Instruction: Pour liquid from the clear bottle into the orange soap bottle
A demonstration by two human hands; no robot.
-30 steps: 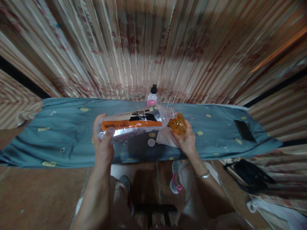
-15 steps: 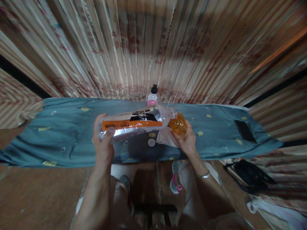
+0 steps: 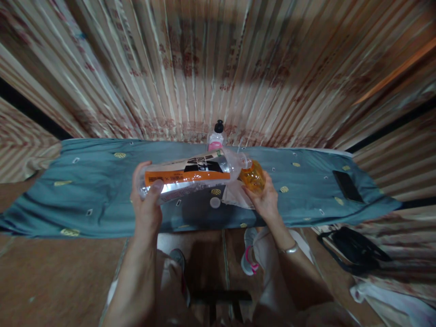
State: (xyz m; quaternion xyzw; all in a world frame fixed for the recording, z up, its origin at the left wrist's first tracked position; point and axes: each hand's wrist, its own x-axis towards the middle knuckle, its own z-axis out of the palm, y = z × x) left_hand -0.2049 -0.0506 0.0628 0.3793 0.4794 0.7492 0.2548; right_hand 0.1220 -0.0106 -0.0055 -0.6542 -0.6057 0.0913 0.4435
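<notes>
My left hand (image 3: 147,195) is closed round the base of a large clear plastic bottle (image 3: 187,175) with an orange, black and white label. It lies nearly level, its neck pointing right. My right hand (image 3: 264,195) grips a small container of amber colour (image 3: 253,177), tilted against the big bottle's neck. Whether their mouths touch I cannot tell. Below the neck lies a whitish piece of paper or tissue (image 3: 235,195), with a round white cap (image 3: 215,202) beside it. Behind stands a bottle with a black top and pink label (image 3: 215,144).
A teal patterned cloth (image 3: 98,190) covers the narrow table. A dark phone (image 3: 347,186) lies at its right end. Pleated curtains (image 3: 218,68) hang behind. On the floor at the right are a black bag (image 3: 356,250) and a white bag (image 3: 391,302).
Almost nothing differs. Both hands keep their hold, and the large bottle and the amber container stay in nearly the same place.
</notes>
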